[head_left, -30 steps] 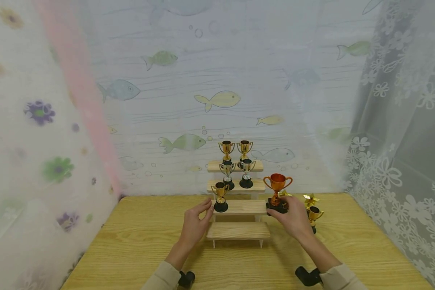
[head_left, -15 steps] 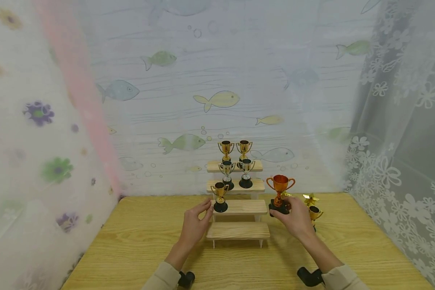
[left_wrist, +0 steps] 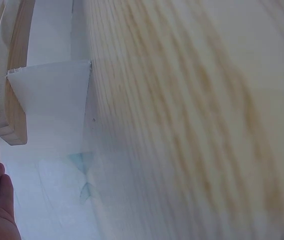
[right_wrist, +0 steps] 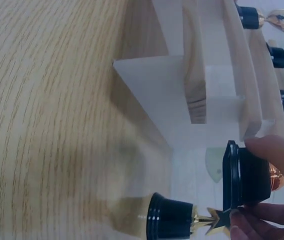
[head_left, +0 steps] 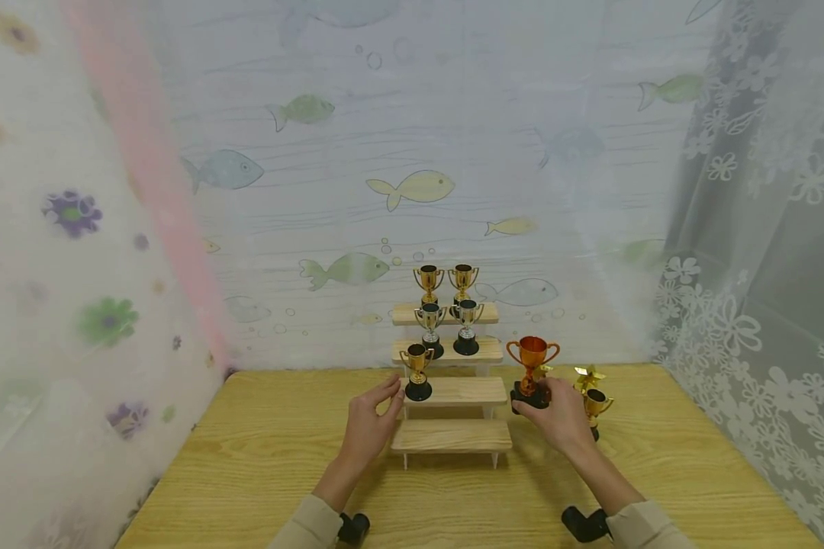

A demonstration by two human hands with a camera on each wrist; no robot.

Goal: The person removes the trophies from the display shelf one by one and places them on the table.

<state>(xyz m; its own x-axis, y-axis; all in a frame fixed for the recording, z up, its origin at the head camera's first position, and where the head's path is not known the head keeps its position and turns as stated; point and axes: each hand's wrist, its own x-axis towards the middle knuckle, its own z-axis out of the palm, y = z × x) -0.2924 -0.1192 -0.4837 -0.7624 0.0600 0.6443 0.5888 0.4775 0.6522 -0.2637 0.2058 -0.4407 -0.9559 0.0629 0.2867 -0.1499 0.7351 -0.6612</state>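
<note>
My right hand (head_left: pixel 559 408) pinches the black base of a bronze-orange trophy cup (head_left: pixel 532 352), held just off the right end of the stepped wooden stand (head_left: pixel 453 436). In the right wrist view, thumb and fingers grip that black base (right_wrist: pixel 254 175). My left hand (head_left: pixel 371 415) has its fingers extended, fingertips right at the left end of the stand's second step from the front, beside a small gold trophy cup (head_left: pixel 418 366) on that step. Two silver cups (head_left: pixel 467 320) stand on the step above, and two gold cups (head_left: pixel 463 282) on the top one.
Right of the stand, behind my right hand, are a gold star trophy (head_left: pixel 589 377) and another gold cup (head_left: pixel 596 404). A star trophy's black base (right_wrist: pixel 171 217) stands on the wooden table (head_left: pixel 261 457). A fish-patterned curtain (head_left: pixel 412 114) hangs behind.
My right hand has shifted the orange trophy cup slightly to the right, away from the stand, and a little lower. The left hand has stayed at the step's end.
</note>
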